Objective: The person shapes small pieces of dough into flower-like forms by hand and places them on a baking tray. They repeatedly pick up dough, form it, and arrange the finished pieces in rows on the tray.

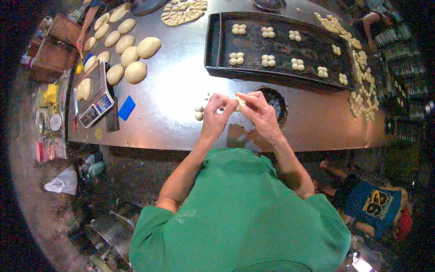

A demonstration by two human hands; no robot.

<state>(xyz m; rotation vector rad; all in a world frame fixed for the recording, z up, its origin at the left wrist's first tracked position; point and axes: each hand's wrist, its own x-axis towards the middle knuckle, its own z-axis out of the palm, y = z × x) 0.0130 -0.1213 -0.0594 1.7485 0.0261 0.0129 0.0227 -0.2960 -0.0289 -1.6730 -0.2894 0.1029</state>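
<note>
Between the fingertips of my left hand point(218, 108) and my right hand point(260, 110) is a small piece of pale dough point(240, 103). Both hands pinch it a little above the metal worktable point(176, 132). Two small dough balls point(199, 113) lie on the table just left of my left hand. Behind my right hand sits a round dark dish point(277, 103), partly covered by that hand. Beyond the hands is a large black baking tray point(289, 73), which bears clusters of small dough balls point(268, 61) set in rows.
At the left stand a digital scale point(97, 98) with dough on it, a blue scraper point(126, 108) and several large dough rounds point(136, 72). Cut dough pieces point(363, 85) line the tray's right side; a cut dough disc point(183, 15) lies at the back. Other people's arms point(89, 20) reach in at the edges.
</note>
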